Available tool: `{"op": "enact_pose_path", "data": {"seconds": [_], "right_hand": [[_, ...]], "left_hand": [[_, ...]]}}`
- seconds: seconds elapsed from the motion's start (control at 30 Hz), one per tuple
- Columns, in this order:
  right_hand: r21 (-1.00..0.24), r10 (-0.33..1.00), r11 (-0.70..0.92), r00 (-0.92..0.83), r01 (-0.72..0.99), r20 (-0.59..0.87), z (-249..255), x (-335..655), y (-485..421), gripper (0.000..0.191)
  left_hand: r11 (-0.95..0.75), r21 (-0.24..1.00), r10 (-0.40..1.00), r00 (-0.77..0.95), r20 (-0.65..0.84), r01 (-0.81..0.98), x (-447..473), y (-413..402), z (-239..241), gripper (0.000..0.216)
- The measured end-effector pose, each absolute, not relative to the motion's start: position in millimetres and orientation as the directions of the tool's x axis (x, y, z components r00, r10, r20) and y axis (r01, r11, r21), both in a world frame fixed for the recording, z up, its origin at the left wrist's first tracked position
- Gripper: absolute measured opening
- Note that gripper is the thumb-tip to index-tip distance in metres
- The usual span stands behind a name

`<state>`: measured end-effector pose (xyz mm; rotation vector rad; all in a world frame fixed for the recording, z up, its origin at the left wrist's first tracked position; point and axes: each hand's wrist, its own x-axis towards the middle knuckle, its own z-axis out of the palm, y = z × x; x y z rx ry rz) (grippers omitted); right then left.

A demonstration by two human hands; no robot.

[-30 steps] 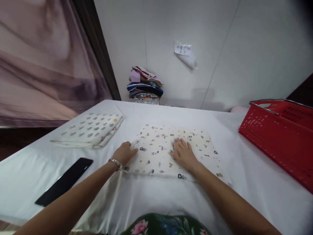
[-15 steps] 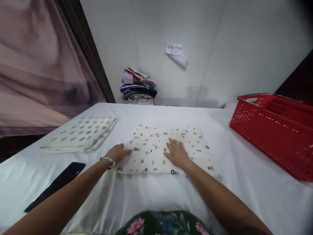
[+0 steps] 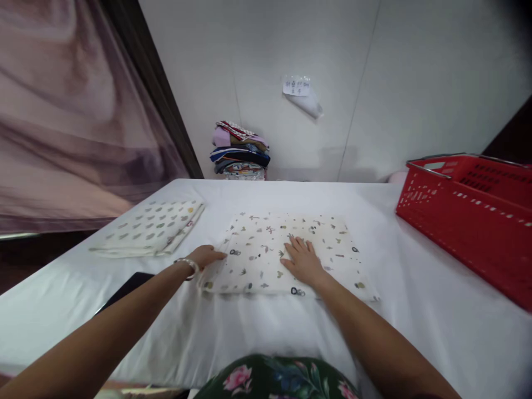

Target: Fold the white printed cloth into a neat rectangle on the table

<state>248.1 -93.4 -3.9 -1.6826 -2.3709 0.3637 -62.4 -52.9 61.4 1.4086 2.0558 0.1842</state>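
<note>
Nearest the camera, at the bottom edge, I see a strip of dark floral fabric (image 3: pixel 282 379) and my two bare forearms reaching out over the white-covered counter (image 3: pixel 415 310). My left hand (image 3: pixel 204 257), a bracelet (image 3: pixel 188 264) on its wrist, rests at the left edge of the printed cloth (image 3: pixel 266 252) — fingers curled loosely at that edge, though I cannot tell whether they pinch it. My right hand (image 3: pixel 303 261) lies flat and open on the cloth, fingers spread, palm down near its middle. That cloth sits folded into a rectangle at the centre of the counter, cream with small scattered motifs. Just left of my left arm, a dark flat object (image 3: pixel 124 287) peeks out, partly hidden. Further left lies a second folded cloth (image 3: pixel 152 227) with a spotted print, well apart from the first. On the right stands a red basket (image 3: pixel 469 210) with a metal handle. Beyond the counter — against the white wall — a stack of folded fabrics (image 3: pixel 240 148) rises, and a paper note (image 3: pixel 296 86) is stuck higher up. A mauve curtain (image 3: pixel 70 111) fills the left.
</note>
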Motion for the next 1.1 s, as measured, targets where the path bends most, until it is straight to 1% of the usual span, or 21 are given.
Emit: {"op": "enact_pose_path", "data": {"seconds": [0.07,0.17,0.23,0.3,0.43,0.5,0.53,0.6,0.67,0.7,0.73,0.77,0.8,0.83,0.87,0.9,0.93,0.97,1.0,1.03,1.1], "right_hand": [[-0.312,0.945,0.319,-0.326,0.895,0.032,-6.1,248.3,-92.9,0.061],[-0.304,0.943,0.324,-0.331,0.896,0.03,-8.6,248.8,-92.1,0.062],[-0.296,0.942,0.325,-0.334,0.898,0.023,-9.8,249.0,-91.7,0.062],[-0.286,0.943,0.323,-0.331,0.902,0.018,-10.4,249.1,-91.5,0.062],[-0.301,0.946,0.308,-0.323,0.903,-0.001,-10.0,249.6,-91.7,0.063],[-0.339,0.948,0.301,-0.319,0.891,0.002,-9.8,249.7,-91.8,0.063],[-0.369,0.949,0.297,-0.315,0.881,0.011,-9.7,249.5,-91.6,0.062],[-0.465,0.954,0.284,-0.298,0.839,0.045,-9.0,249.1,-90.1,0.059],[-0.628,0.966,0.246,-0.238,0.738,0.098,-5.9,249.5,-86.7,0.055],[-0.736,0.977,0.207,-0.175,0.645,0.122,-2.9,250.8,-84.3,0.052],[-0.844,0.987,0.158,-0.093,0.513,0.128,1.2,253.2,-81.7,0.05],[-0.934,0.994,0.107,-0.013,0.341,0.109,6.4,257.1,-79.2,0.048],[-0.988,0.997,0.057,0.047,0.144,0.065,12.3,262.6,-77.0,0.047],[-0.998,0.997,0.011,0.078,-0.055,0.007,18.4,269.6,-75.4,0.046],[-0.974,0.996,-0.028,0.078,-0.226,-0.047,24.4,278.1,-74.7,0.046],[-0.935,0.995,-0.056,0.062,-0.351,-0.083,29.6,287.6,-75.2,0.047],[-0.901,0.993,-0.072,0.053,-0.427,-0.105,33.6,297.8,-76.9,0.049],[-0.886,0.991,-0.088,0.05,-0.454,-0.124,36.0,307.9,-79.8,0.053],[-0.893,0.988,-0.11,0.053,-0.437,-0.148,36.9,317.6,-83.6,0.058],[-0.913,0.983,-0.141,0.052,-0.384,-0.174,36.3,326.5,-88.2,0.066],[-0.953,0.969,-0.225,0.058,-0.2,-0.241,32.0,341.2,-98.2,0.08]], "left_hand": [[0.379,0.409,0.909,-0.253,-0.331,0.83,-59.4,-54.5,58.9,0.048],[0.407,0.435,0.899,-0.27,-0.344,0.803,-55.8,-57.0,56.9,0.052],[0.448,0.466,0.877,-0.275,-0.393,0.763,-55.5,-58.1,57.3,0.053],[0.488,0.498,0.846,-0.25,-0.47,0.717,-57.3,-58.0,57.8,0.048],[0.636,0.603,0.717,-0.079,-0.692,0.482,-62.5,-53.5,60.0,0.035],[0.651,0.648,0.721,-0.057,-0.691,0.395,-59.8,-49.4,68.3,0.031],[0.621,0.675,0.755,-0.074,-0.651,0.398,-55.7,-46.8,76.1,0.03],[0.514,0.721,0.833,-0.069,-0.549,0.465,-40.9,-40.2,99.8,0.033],[0.374,0.725,0.875,0.038,-0.482,0.578,-16.4,-31.7,131.4,0.037],[0.263,0.707,0.893,0.111,-0.435,0.656,-0.4,-27.1,148.0,0.038],[0.126,0.668,0.911,0.181,-0.371,0.734,18.0,-22.6,163.5,0.038],[-0.006,0.606,0.918,0.244,-0.313,0.796,38.7,-18.6,176.7,0.04],[-0.112,0.543,0.914,0.3,-0.272,0.832,61.4,-15.7,186.4,0.04],[-0.196,0.508,0.905,0.355,-0.236,0.839,85.6,-14.2,191.7,0.04],[-0.265,0.507,0.886,0.415,-0.208,0.82,110.6,-14.7,192.1,0.039],[-0.305,0.51,0.863,0.46,-0.21,0.805,135.6,-17.4,187.5,0.036],[-0.333,0.553,0.837,0.509,-0.199,0.763,159.6,-22.3,178.4,0.033],[-0.314,0.626,0.814,0.542,-0.209,0.713,181.6,-29.1,165.6,0.031],[-0.311,0.667,0.785,0.579,-0.221,0.676,200.4,-37.6,150.1,0.031],[-0.309,0.7,0.763,0.607,-0.222,0.644,215.4,-46.9,133.4,0.031],[-0.294,0.766,0.716,0.663,-0.219,0.572,231.1,-65.6,101.7,0.032]]}}
